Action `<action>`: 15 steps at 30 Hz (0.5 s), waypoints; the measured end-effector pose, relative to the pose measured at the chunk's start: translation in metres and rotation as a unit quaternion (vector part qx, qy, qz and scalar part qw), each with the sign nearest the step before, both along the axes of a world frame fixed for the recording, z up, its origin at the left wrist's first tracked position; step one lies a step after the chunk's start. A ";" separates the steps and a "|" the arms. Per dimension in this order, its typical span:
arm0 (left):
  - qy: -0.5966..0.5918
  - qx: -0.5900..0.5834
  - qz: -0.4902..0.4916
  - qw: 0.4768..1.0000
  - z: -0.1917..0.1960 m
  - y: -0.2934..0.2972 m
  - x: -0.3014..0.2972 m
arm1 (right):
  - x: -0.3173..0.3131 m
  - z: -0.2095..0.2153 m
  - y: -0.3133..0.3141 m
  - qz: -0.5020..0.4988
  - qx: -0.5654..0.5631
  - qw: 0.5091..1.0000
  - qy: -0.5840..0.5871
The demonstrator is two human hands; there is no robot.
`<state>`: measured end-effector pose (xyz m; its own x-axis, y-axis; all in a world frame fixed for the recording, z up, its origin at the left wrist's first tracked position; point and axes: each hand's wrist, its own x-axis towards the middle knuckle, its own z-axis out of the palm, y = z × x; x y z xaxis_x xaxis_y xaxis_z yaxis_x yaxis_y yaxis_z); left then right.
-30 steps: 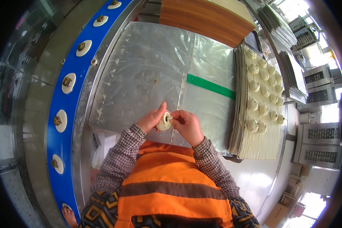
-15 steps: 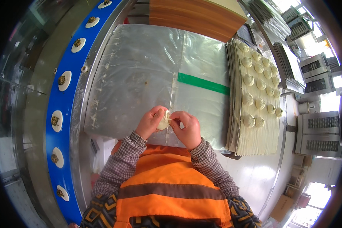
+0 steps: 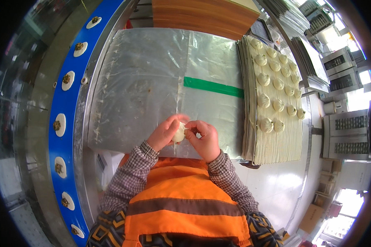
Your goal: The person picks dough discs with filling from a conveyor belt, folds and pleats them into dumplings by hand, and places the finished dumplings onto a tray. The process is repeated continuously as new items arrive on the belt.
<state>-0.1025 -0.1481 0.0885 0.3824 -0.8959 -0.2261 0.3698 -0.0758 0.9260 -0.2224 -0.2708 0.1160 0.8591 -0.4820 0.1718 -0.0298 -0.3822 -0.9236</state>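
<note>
A pale, rounded filled bun (image 3: pixel 179 134) is held between my hands, just above the near edge of the plastic-covered table. My left hand (image 3: pixel 165 132) cups it from the left, with the fingers curled around its far side and slightly blurred. At its right side, my right hand (image 3: pixel 204 139) pinches the dough edge between thumb and fingertips. The filling inside is hidden. To the right, several pleated buns (image 3: pixel 264 101) sit in rows on a cloth-lined tray (image 3: pixel 276 150).
Along the left runs a blue conveyor belt (image 3: pixel 66 101) carrying several flat dough rounds (image 3: pixel 60 125) topped with dark filling. A green tape strip (image 3: pixel 213 87) crosses the table cover (image 3: pixel 140 82). Behind the table stands a wooden box (image 3: pixel 202 18); stacked trays (image 3: pixel 310 61) are at the far right.
Dough rounds on the belt have shifted toward me. My left fingers have moved over the bun, which looks rounder and more closed. The whole view has turned slightly.
</note>
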 end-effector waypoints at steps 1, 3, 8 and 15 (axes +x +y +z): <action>-0.042 -0.018 0.025 0.999 0.002 -0.001 -0.003 | 0.000 0.001 -0.001 -0.012 0.017 1.000 -0.005; -0.109 -0.065 0.059 0.990 0.005 -0.003 -0.009 | -0.003 0.003 -0.003 0.018 -0.097 0.995 -0.034; 0.021 0.017 0.035 0.999 0.009 -0.010 -0.010 | -0.013 0.015 -0.004 0.018 -0.093 0.995 -0.005; 0.187 -0.024 0.004 0.982 0.008 -0.018 -0.018 | -0.015 0.013 -0.007 0.013 -0.174 0.984 -0.028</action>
